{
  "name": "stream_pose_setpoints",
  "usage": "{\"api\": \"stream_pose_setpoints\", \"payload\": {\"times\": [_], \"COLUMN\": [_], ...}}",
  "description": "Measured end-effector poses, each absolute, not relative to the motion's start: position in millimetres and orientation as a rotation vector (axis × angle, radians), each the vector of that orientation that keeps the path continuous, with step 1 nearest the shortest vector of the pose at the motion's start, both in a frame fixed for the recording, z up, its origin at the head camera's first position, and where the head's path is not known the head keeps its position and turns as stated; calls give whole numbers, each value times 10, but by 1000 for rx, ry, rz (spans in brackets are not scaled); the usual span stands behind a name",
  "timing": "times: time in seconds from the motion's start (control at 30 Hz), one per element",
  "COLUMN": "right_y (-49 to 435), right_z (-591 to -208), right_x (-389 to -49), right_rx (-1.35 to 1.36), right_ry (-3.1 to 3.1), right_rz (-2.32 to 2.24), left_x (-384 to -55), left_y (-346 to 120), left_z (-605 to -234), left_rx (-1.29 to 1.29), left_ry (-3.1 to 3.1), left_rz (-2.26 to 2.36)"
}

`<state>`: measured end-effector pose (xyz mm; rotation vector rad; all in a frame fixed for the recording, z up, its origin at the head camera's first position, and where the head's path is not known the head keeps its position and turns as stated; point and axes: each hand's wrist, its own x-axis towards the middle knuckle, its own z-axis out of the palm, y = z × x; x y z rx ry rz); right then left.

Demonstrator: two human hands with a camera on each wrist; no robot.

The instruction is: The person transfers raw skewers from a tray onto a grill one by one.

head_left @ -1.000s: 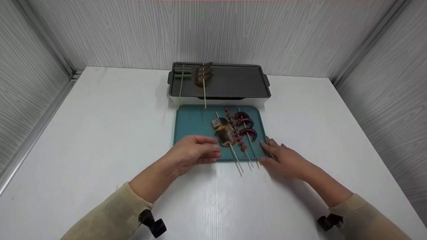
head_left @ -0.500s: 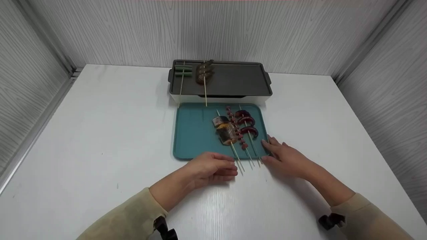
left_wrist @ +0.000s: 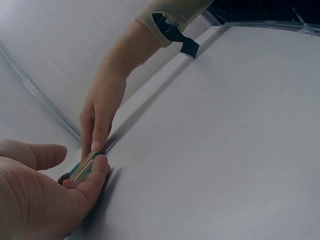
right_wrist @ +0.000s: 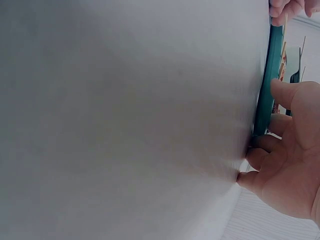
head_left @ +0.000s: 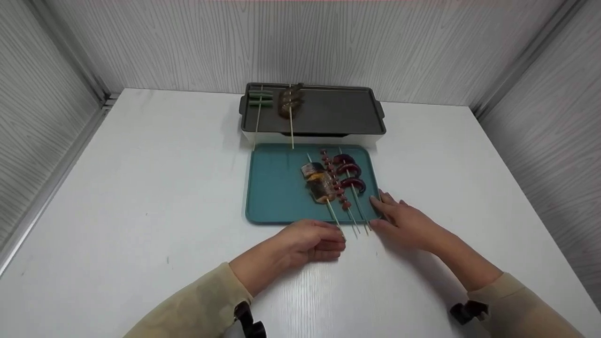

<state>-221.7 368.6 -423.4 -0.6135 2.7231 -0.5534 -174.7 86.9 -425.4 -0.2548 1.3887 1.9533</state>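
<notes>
Steadying the tray, we guess, is why our right hand rests relaxed at its corner. Our left hand is loosely spread, gripping nothing, by the fish skewer lying on the tray, stick overhanging, probably handy for pinching.

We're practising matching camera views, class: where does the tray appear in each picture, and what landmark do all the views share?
Head: the tray lies near the centre, just below the griddle.
Left wrist: only slivers of the tray show at lower left, beyond the left hand.
Right wrist: the edge of the tray runs down the right side.
Shared landmark: the right hand, by the tray in all three.
</notes>
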Motion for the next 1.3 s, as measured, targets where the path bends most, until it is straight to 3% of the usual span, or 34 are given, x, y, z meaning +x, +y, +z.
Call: {"api": "stream_pose_setpoints", "payload": {"times": [1.3], "right_y": [3675], "right_z": [-4220], "right_x": [-2224], "right_rx": [-632], "right_ry": [2719], "right_rz": [-544], "left_x": [-1679], "left_y": [613], "left_z": [-4129], "left_rx": [-197], "left_ry": [1484], "left_rz": [2032]}}
